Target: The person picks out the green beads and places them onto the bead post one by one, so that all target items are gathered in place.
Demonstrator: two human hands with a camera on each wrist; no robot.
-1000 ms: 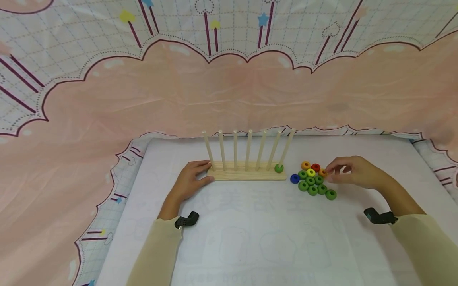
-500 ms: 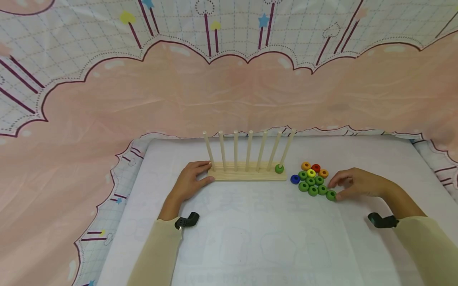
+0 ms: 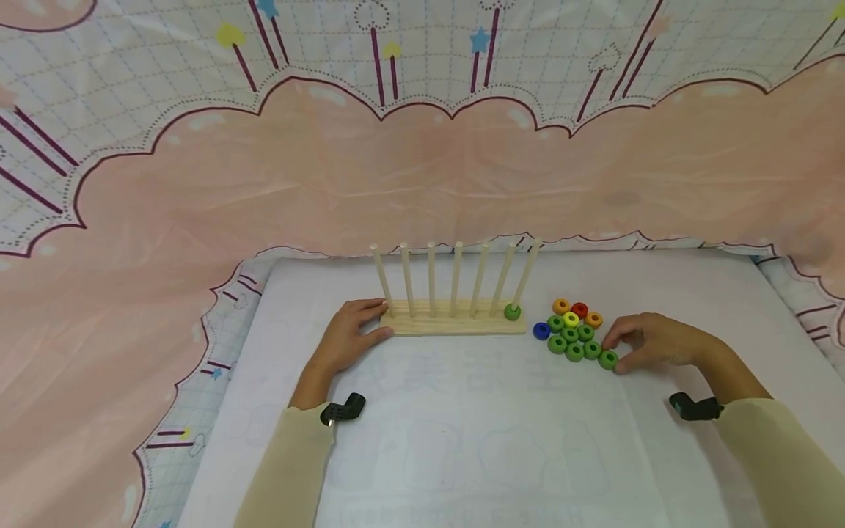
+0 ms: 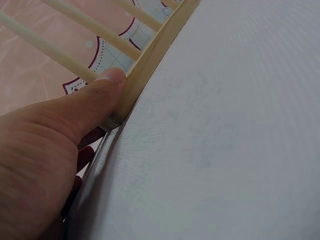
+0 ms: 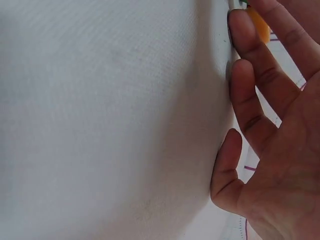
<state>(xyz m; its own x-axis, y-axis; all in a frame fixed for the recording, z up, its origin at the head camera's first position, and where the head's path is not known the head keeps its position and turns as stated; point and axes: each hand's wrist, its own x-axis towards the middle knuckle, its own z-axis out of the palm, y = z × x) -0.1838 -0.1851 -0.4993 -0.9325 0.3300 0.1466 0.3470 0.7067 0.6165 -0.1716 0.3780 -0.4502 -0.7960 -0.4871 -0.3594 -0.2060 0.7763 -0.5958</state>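
Observation:
A wooden peg rack (image 3: 455, 325) with upright rods stands on the white table, a green bead threaded at the foot of its rightmost rod. My left hand (image 3: 348, 336) holds the rack's left end; in the left wrist view the thumb (image 4: 102, 97) presses against the end of the base. At the right, my right hand (image 3: 663, 341) has index finger and thumb around the edge of the nearest green bead (image 3: 608, 359), which lies on the table. The right wrist view shows the other fingers (image 5: 244, 90) loosely bent near the tabletop, that bead hidden.
Loose beads lie bunched right of the rack: several green ones (image 3: 574, 352), a blue bead (image 3: 541, 331), a yellow bead (image 3: 571, 320), a red bead (image 3: 579, 309) and two orange beads (image 3: 594, 320). A patterned cloth (image 3: 422, 176) hangs behind the table (image 3: 462, 440).
My right hand has moved from the right-hand orange bead toward me to the nearest green bead, and its thumb has drawn in against that bead. The left hand keeps its hold on the rack.

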